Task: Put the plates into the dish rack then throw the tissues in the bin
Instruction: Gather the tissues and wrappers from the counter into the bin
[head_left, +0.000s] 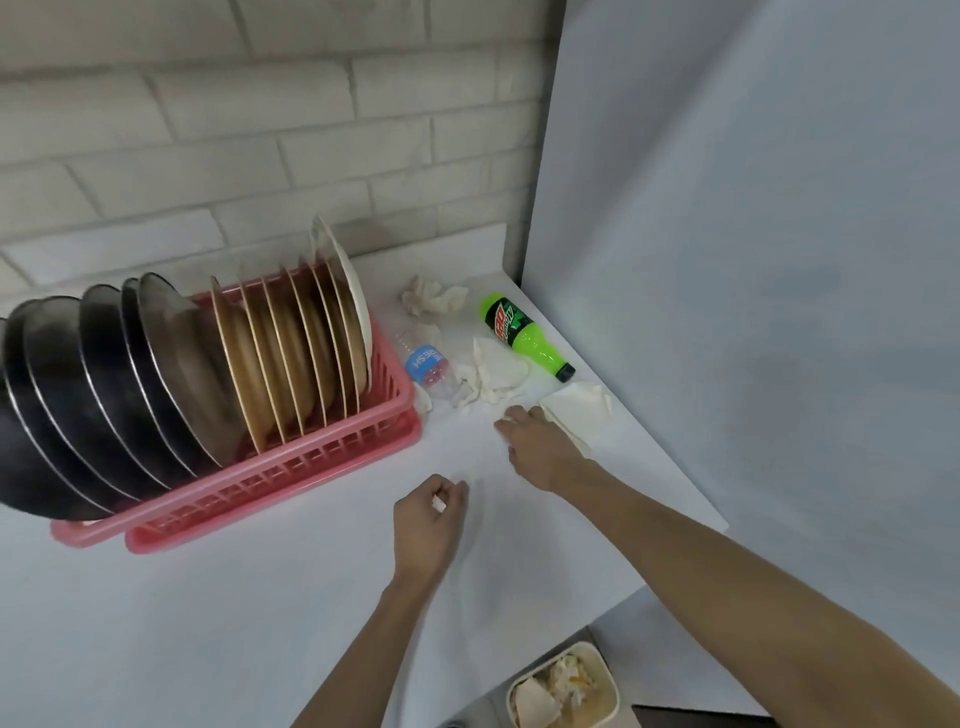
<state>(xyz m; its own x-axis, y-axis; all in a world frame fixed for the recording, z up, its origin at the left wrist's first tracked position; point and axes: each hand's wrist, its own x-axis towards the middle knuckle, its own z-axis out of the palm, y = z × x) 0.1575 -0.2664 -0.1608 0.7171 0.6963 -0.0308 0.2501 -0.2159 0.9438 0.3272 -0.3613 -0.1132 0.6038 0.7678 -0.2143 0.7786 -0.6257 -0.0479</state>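
The pink dish rack (291, 483) at the left holds several upright plates: dark metal ones (104, 384) at its left end, tan ones (291, 358) at its right. Crumpled tissues lie on the white counter: one (434, 299) at the back, a flatter bunch (493, 371) in the middle, a folded one (576, 410) at the right. My right hand (537, 447) reaches among them, fingers spread, touching the folded tissue's left edge. My left hand (428, 519) is curled around a small white tissue scrap. A cream bin (608, 691) with tissues inside stands below the counter's edge.
A green soda bottle (522, 332) lies on its side near the right wall. A clear water bottle (426, 366) with a blue label lies against the rack's right side. The brick wall stands behind; a grey panel closes the right side.
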